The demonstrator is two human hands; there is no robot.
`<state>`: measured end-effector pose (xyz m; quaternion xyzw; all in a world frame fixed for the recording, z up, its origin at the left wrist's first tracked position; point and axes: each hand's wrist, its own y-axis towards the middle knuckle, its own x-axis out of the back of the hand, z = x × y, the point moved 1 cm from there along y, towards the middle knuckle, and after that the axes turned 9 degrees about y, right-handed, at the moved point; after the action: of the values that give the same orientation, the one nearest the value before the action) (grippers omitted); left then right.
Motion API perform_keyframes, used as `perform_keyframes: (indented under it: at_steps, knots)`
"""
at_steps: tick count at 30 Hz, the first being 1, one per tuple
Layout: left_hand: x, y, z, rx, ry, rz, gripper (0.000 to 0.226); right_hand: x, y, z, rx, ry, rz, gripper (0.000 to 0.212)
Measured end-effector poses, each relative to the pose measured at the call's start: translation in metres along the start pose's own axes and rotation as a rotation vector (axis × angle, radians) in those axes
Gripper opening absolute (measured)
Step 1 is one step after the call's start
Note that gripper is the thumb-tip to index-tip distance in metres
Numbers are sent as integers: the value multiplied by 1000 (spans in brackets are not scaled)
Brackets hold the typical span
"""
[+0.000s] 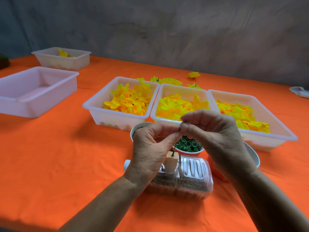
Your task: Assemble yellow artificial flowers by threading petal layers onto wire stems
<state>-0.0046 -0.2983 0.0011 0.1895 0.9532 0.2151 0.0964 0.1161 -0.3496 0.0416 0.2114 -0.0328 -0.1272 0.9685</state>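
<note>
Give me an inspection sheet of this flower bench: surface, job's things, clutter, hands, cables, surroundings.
Surface: orange tablecloth, lightly creased.
Job's things: three white trays of yellow petals side by side; cup of green rings; wire stem upright in a wooden block on a sand-filled clear bottle; finished flowers behind the trays.
Clutter: empty white tray at left; far tray with a few petals; white object at right edge.
Hands: left hand and right hand pinch a small part together above the stem.
Cables: nothing seen.
Surroundings: grey cloth backdrop.
</note>
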Motion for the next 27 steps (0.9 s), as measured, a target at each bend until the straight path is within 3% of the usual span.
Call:
perform_keyframes:
  at_steps: [11, 20, 27]
  knots:
    - [0, 0, 1, 18, -2, -5, 13, 0, 0, -2, -14, 27, 46, 16]
    - [3, -2, 1, 37, 52, -36, 18, 3, 3, -6, -337, 179, 7, 20]
    - [2, -1, 0, 44, 59, -39, 20, 3, 3, -6, -247, 159, 37, 18]
